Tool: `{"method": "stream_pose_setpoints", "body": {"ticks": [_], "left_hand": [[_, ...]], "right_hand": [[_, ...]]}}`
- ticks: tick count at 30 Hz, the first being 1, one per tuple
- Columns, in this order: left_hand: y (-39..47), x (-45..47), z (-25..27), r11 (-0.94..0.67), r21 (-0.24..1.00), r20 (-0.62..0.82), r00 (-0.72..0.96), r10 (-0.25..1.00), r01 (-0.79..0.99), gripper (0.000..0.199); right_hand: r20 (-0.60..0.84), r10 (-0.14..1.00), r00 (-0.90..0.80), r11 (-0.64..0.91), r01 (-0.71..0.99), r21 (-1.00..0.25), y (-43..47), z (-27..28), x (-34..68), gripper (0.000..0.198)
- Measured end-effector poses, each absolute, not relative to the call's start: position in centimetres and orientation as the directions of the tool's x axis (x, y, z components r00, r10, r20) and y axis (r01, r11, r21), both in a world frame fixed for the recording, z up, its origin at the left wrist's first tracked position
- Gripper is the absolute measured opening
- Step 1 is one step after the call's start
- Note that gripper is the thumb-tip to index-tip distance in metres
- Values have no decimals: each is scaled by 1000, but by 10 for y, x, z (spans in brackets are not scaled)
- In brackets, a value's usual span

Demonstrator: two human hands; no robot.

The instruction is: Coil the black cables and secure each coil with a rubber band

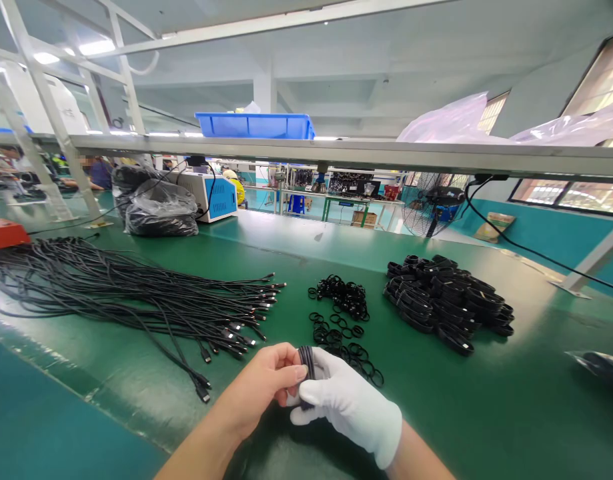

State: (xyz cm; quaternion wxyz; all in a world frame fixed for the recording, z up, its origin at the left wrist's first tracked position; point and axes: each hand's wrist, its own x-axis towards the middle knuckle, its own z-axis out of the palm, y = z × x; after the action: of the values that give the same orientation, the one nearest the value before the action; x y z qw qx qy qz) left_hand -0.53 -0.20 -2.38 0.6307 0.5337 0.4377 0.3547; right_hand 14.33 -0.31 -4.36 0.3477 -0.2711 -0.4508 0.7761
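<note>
Your left hand (269,377) and right hand (353,403) both hold the coil (307,359), looks like the winding step; next move probably needs it kept snug.

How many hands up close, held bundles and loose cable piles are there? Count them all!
Hands: 2, bare left hand and gloved right hand
Held bundles: 1, black bundle
Loose cable piles: 2, long cables and coiled cables
Total: 5
</note>
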Motion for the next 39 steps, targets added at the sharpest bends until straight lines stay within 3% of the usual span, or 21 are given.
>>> {"method": "stream_pose_setpoints", "body": {"ticks": [10, 13, 16, 17, 19, 22, 31, 39], "left_hand": [[-4, -10, -26, 175, 984, -153, 388, 909, -23, 15], [-5, -11, -29, 136, 988, -151, 309, 939, 71, 15], [-8, -10, -33, -79, 952, 53, 94, 994, 296, 9], [-10, -8, -35, -168, 915, 156, 61, 986, 367, 16], [-14, -5, -39, -311, 834, 316, 68, 946, 455, 29], [-17, -1, -44, -381, 753, 425, 44, 904, 537, 28], [-7, -2, -46, -338, 838, 393, -44, 919, 429, 21], [6, -4, -34, -282, 810, 342, -24, 939, 513, 18]], "right_hand": [[-108, 766, -633, -395, -331, -857, -3, -45, 146, 42], [-155, 791, -591, -395, -300, -868, -3, -45, 145, 44], [-198, 786, -586, -424, -276, -863, -4, -44, 143, 51], [-201, 779, -593, -428, -270, -863, -4, -43, 142, 53], [-183, 773, -608, -411, -260, -874, -5, -42, 141, 55], [-152, 778, -609, -384, -271, -882, -6, -43, 140, 53], [-138, 779, -612, -377, -282, -882, -6, -47, 137, 50], [-90, 795, -600, -411, -424, -807, -6, -49, 143, 42]]}}
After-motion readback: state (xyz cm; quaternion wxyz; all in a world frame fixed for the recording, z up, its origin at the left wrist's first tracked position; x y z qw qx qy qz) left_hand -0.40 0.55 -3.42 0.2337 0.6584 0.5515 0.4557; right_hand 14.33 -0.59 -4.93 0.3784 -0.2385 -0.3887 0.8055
